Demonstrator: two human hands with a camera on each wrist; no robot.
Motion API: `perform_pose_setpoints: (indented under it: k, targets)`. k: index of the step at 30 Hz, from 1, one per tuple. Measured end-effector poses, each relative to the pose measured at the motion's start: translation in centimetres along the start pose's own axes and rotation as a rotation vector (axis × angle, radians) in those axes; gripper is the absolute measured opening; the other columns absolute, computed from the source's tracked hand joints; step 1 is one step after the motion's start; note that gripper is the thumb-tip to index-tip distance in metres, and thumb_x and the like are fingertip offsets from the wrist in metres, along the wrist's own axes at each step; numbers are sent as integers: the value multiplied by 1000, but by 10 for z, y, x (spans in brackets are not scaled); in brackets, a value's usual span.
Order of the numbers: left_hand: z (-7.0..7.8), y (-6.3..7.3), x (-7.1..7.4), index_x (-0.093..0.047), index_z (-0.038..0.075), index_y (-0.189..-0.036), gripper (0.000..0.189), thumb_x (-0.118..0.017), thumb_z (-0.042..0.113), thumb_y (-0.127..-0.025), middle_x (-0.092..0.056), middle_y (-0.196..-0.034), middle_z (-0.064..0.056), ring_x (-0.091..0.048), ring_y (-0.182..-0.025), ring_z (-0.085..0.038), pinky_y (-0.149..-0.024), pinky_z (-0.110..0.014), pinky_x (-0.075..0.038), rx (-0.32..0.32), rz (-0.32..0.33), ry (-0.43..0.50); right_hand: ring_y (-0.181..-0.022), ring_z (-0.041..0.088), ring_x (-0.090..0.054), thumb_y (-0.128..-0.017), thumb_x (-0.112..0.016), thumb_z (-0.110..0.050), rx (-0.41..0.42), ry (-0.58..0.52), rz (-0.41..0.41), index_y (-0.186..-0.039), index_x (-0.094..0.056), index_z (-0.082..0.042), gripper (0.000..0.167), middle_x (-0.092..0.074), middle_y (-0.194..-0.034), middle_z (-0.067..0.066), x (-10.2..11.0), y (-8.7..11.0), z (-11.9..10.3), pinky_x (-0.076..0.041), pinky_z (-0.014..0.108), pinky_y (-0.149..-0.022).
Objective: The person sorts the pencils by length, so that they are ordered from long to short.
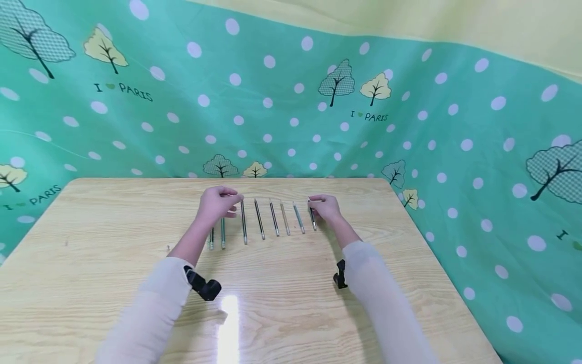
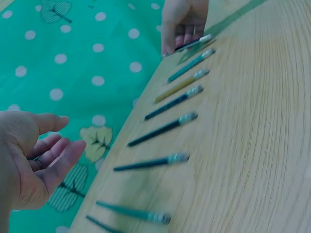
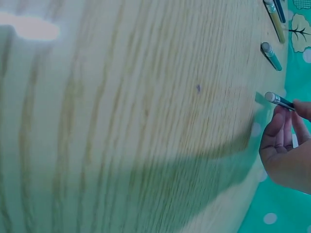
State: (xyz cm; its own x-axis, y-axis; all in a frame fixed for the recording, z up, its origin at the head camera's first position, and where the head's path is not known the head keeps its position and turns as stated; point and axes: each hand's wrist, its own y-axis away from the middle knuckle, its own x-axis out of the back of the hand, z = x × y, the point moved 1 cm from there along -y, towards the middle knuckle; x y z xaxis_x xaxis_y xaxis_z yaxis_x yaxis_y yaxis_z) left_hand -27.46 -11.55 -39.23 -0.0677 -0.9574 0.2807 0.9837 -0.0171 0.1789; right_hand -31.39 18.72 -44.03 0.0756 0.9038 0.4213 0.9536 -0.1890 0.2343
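Several pencils with erasers lie side by side in a row across the wooden table (image 1: 282, 293). At the row's right end my right hand (image 1: 326, 207) pinches a dark pencil (image 1: 312, 218) between thumb and fingers, its silvery eraser end pointing toward me. My left hand (image 1: 217, 205) is over the left end, holding nothing, its fingers loosely bent and apart in the left wrist view. Under it lie a green pencil (image 1: 223, 235) and a dark pencil (image 1: 211, 239), partly hidden. Between the hands are three dark pencils, a yellow pencil (image 1: 285, 220) and a teal pencil (image 1: 298, 218).
A green polka-dot curtain (image 1: 273, 91) with tree prints hangs behind the table and along its right side. Black wrist cameras are strapped on both sleeves. Light glares off the table (image 1: 229, 328) near the front. A small dark mark (image 3: 198, 88) shows on the wood.
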Motion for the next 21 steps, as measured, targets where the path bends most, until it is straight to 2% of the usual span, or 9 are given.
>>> perform_pose_setpoints:
  k: [7,8,13,21]
  targets:
    - [-9,9,31,-52,-1,-125,45,-62,26,-90,-58,-120,-20,-65,-86,-22,-77,-35,-58,41,43,-28,-62,12,-56,-85,-65,-12,5,14,5,-112,-65,-5,27,-62,-76,6,1,-4,4,-49,21,-55]
    - [-11,10,35,-52,-1,-125,45,-62,26,-90,-57,-121,-21,-65,-88,-23,-77,-34,-58,46,50,-29,-62,12,-56,-85,-65,-12,5,20,5,-112,-65,-5,28,-61,-74,6,1,-5,5,-49,21,-54]
    - [-21,18,55,-51,-2,-125,48,-62,28,-90,-56,-123,-21,-66,-90,-24,-72,-28,-59,51,82,-43,-62,12,-56,-86,-64,-13,11,54,-5,-112,-65,-6,27,-61,-76,7,0,-5,5,-48,20,-54]
    - [-36,25,75,-49,-3,-128,53,-62,33,-90,-53,-126,-21,-67,-84,-14,-74,-27,-58,77,116,-41,-61,10,-54,-85,-65,-13,23,104,19,-108,-67,-5,24,-62,-80,8,-1,-4,5,-48,19,-53]
